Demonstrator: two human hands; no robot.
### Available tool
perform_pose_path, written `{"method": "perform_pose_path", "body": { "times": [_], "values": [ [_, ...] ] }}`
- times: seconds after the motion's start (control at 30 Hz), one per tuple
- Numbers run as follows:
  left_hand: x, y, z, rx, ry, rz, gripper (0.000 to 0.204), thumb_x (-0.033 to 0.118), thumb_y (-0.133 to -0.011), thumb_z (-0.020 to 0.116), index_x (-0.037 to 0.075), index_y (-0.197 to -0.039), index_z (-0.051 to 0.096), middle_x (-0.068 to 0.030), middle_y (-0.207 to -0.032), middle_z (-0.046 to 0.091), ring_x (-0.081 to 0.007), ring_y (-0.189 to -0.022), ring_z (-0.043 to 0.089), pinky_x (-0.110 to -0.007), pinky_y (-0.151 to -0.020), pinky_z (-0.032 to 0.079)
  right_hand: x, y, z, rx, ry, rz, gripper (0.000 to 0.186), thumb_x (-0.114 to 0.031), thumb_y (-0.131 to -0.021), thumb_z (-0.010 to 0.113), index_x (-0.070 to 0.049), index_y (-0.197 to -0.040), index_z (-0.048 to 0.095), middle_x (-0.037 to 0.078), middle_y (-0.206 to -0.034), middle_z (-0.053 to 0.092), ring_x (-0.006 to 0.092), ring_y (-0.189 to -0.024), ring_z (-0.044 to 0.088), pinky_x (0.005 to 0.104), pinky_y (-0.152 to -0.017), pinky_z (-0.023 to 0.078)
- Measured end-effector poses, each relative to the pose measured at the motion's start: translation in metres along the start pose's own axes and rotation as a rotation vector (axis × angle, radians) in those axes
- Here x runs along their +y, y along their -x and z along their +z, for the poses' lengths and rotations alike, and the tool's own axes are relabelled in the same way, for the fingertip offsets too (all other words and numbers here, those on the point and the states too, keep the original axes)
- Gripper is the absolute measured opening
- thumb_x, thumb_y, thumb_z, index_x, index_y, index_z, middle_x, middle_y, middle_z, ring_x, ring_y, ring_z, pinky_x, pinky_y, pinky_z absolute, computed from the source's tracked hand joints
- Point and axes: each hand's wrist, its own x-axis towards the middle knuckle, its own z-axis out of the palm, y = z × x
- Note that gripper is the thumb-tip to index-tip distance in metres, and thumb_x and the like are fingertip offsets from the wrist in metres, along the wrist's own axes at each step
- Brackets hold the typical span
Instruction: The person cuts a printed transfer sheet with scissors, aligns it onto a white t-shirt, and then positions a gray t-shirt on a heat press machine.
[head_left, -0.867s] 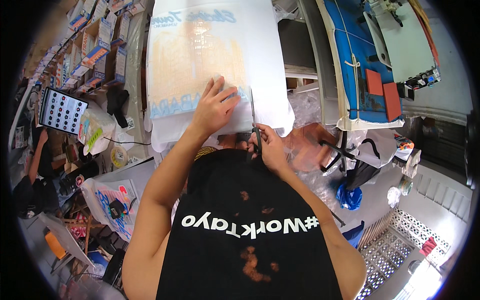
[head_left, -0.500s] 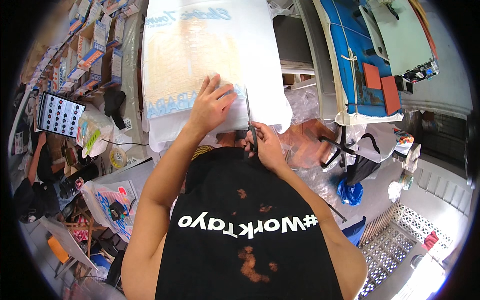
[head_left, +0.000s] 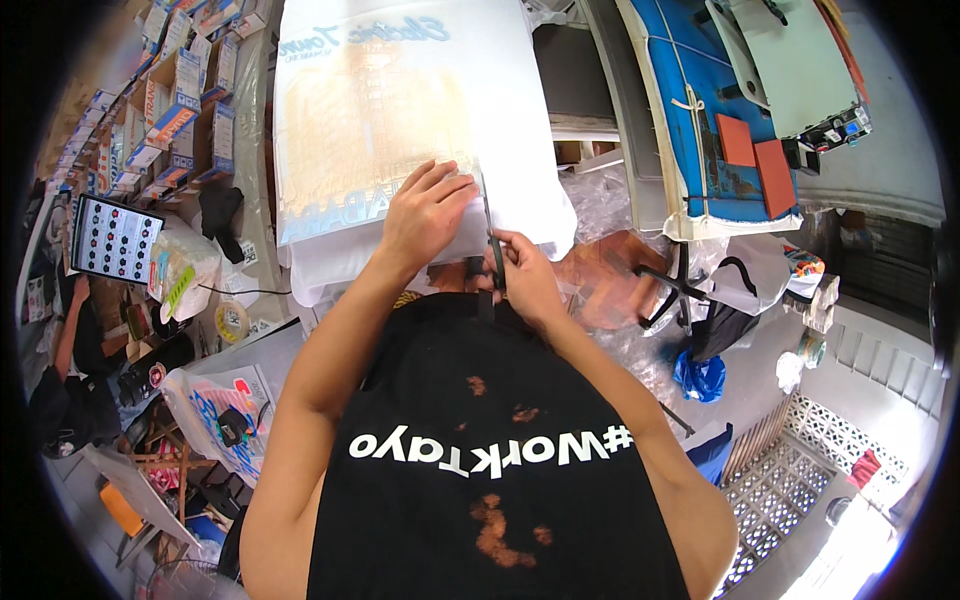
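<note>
A translucent sheet with an orange picture and blue lettering [head_left: 380, 110] lies over white cloth [head_left: 520, 120] on the work surface before me. My left hand [head_left: 428, 212] rests palm down on the sheet's near right part, fingers stretched out. My right hand [head_left: 522, 272] grips scissors [head_left: 497, 258] by their black handles, just below the near edge of the cloth. Their blades point away from me along the right side of the print, close to my left fingertips. I cannot tell how far apart the blades are.
Left stand shelves of small cardboard boxes [head_left: 175, 95], a tablet [head_left: 117, 238] and a tape roll [head_left: 232, 318]. A blue padded board [head_left: 690, 110] with red blocks [head_left: 775, 178] is at the right. A black chair base [head_left: 682, 295] stands on the floor. Another person's arm [head_left: 72, 325] shows far left.
My left hand has slid slightly toward the scissors and covers more lettering. My right hand and the scissors have moved slightly away from my body. The whole view has shifted a little.
</note>
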Motion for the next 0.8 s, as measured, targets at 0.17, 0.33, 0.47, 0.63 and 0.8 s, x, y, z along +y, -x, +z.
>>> {"method": "perform_pose_path", "body": {
  "times": [0.17, 0.33, 0.47, 0.63, 0.8],
  "values": [
    [0.008, -0.002, -0.008, 0.022, 0.038, -0.006, 0.021, 0.002, -0.075, 0.068, 0.006, -0.095, 0.071, -0.0068, -0.103, 0.071, -0.0295, -0.103, 0.068, -0.044, -0.094, 0.053, -0.017, -0.010, 0.003, 0.010, -0.048, 0.021, 0.047, -0.027, -0.097, 0.065, 0.001, -0.133, 0.053, 0.006, -0.087, 0.062, 0.0093, -0.065, 0.060, 0.0225, -0.048, 0.047],
    [0.012, -0.005, -0.011, 0.021, 0.066, -0.032, 0.023, -0.003, -0.073, 0.069, 0.003, -0.095, 0.072, -0.0089, -0.102, 0.073, -0.0310, -0.102, 0.068, -0.041, -0.089, 0.056, -0.013, -0.011, 0.005, 0.015, -0.090, 0.014, 0.047, -0.026, -0.097, 0.066, 0.001, -0.132, 0.053, 0.005, -0.086, 0.061, 0.0091, -0.065, 0.059, 0.0226, -0.047, 0.046],
    [0.011, -0.001, -0.009, 0.018, 0.054, -0.035, 0.022, -0.002, -0.074, 0.069, 0.003, -0.095, 0.072, -0.0090, -0.102, 0.073, -0.0304, -0.102, 0.069, -0.041, -0.087, 0.057, -0.008, -0.011, 0.005, 0.015, -0.069, 0.004, 0.045, -0.025, -0.097, 0.065, 0.001, -0.132, 0.053, 0.004, -0.082, 0.060, 0.0090, -0.063, 0.058, 0.0232, -0.046, 0.044],
    [0.014, -0.003, -0.015, 0.032, 0.076, -0.046, 0.020, -0.001, -0.076, 0.069, 0.003, -0.095, 0.073, -0.0093, -0.101, 0.073, -0.0302, -0.101, 0.069, -0.041, -0.087, 0.057, -0.011, -0.015, 0.006, 0.046, -0.008, -0.005, 0.043, -0.022, -0.097, 0.064, 0.002, -0.131, 0.053, 0.004, -0.079, 0.061, 0.0093, -0.062, 0.059, 0.0242, -0.045, 0.043],
    [0.026, -0.008, -0.032, 0.052, 0.110, -0.031, 0.018, -0.001, -0.077, 0.068, 0.002, -0.095, 0.073, -0.0100, -0.101, 0.073, -0.0304, -0.100, 0.070, -0.042, -0.089, 0.057, -0.025, -0.038, 0.009, 0.088, 0.026, -0.051, 0.036, -0.014, -0.099, 0.056, 0.003, -0.130, 0.054, 0.005, -0.081, 0.063, 0.0109, -0.061, 0.059, 0.0252, -0.047, 0.044]
  ]
}}
